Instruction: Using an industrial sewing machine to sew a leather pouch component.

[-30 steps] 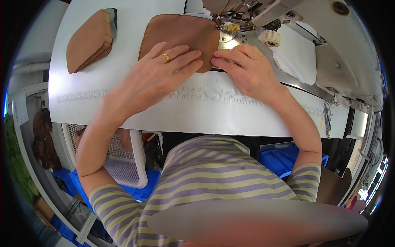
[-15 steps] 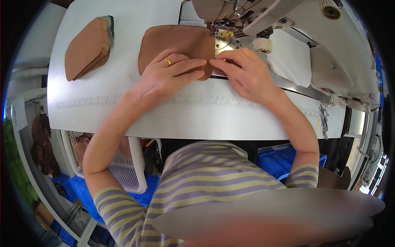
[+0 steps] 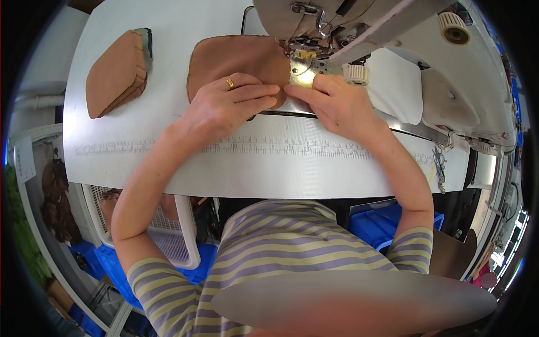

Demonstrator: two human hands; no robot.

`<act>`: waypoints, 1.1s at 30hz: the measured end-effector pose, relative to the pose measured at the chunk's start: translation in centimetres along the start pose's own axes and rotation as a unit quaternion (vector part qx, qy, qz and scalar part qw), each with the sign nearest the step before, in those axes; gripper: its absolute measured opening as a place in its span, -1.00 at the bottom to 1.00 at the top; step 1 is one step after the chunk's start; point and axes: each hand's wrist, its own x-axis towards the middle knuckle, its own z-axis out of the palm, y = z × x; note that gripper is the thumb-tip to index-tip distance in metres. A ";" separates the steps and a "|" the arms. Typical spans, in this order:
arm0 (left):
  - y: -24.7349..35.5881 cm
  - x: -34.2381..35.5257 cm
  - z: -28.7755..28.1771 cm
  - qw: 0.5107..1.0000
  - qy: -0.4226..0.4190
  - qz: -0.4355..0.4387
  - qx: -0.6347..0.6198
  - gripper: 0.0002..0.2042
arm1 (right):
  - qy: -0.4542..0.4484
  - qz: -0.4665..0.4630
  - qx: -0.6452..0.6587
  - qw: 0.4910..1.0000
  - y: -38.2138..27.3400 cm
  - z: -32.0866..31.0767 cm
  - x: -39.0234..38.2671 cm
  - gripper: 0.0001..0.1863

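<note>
A rounded brown fabric piece (image 3: 230,62) lies at the sewing machine's needle area (image 3: 300,49), beside its shiny plate (image 3: 303,77). My left hand (image 3: 236,106), a gold ring on one finger, lies flat on the piece's lower part with fingers extended. At the lower right corner, my right hand (image 3: 337,101) has its index fingertip against the fabric edge, fingers bent in a pinch whose underside is hidden. Farther left sits a stack of brown pieces (image 3: 112,73) with a grey layer behind.
The machine body (image 3: 460,84) fills the upper right, with white padded material (image 3: 396,84) under it. The white table (image 3: 269,174) has a printed ruler strip and small scissors (image 3: 439,168) at right. Below are a white basket (image 3: 188,230) and blue bins (image 3: 370,224).
The table and machine appear lower in view than a second ago. My hands stay on the brown piece, with my right fingers more bent and partly behind the machine's knob.
</note>
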 end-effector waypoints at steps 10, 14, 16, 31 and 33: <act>-2.3 1.4 0.5 0.999 0.018 0.007 0.031 -0.65 | 0.049 0.016 0.032 0.998 0.2 0.7 1.0 -0.68; -3.1 2.0 1.1 0.997 0.037 -0.016 0.063 -0.66 | 0.074 0.030 0.012 0.997 0.2 0.6 0.9 -0.71; -3.3 2.1 1.2 0.997 0.037 -0.005 0.070 -0.65 | 0.082 0.026 -0.007 0.996 0.2 0.4 0.8 -0.72; -0.8 2.3 2.4 0.983 0.023 -0.005 0.183 -0.64 | 0.080 0.044 -0.023 0.996 0.8 0.1 0.2 -0.73; -0.2 2.6 2.9 0.981 0.022 -0.010 0.194 -0.63 | 0.079 0.045 -0.022 0.996 0.8 0.1 0.2 -0.73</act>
